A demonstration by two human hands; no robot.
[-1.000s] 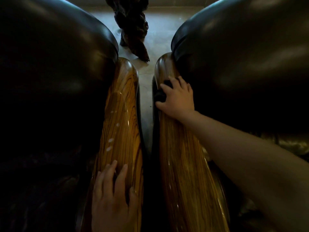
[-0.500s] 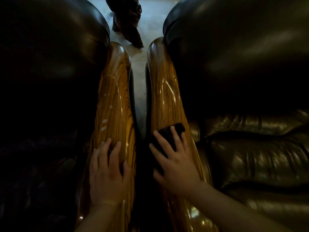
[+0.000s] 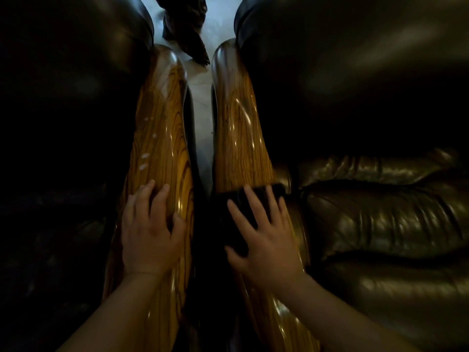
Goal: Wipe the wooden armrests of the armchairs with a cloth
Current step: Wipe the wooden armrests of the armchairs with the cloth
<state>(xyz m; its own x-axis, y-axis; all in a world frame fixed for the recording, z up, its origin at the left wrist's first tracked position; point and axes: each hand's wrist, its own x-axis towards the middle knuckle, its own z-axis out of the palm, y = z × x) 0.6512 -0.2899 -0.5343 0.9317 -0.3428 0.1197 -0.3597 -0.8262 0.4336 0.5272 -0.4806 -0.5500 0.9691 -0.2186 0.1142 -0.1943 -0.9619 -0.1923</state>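
Two glossy striped wooden armrests run side by side away from me. My right hand (image 3: 264, 237) lies flat with spread fingers on a dark cloth (image 3: 236, 199) pressed onto the right armrest (image 3: 238, 128), about halfway along it. The cloth drapes over the armrest's inner edge. My left hand (image 3: 149, 229) rests palm down on the left armrest (image 3: 162, 128) with nothing in it. A few pale specks (image 3: 144, 161) show on the left armrest ahead of my fingers.
Dark leather armchairs flank the armrests: the left chair (image 3: 76, 85) and the right chair (image 3: 355, 72), whose wrinkled seat cushion (image 3: 380, 224) catches light. A narrow strip of pale floor (image 3: 200, 118) separates the armrests. A dark carved wooden piece (image 3: 185, 29) stands on the floor beyond.
My right hand has slid the cloth back from the far end of the right armrest to its middle. The left hand has stayed on the left armrest.
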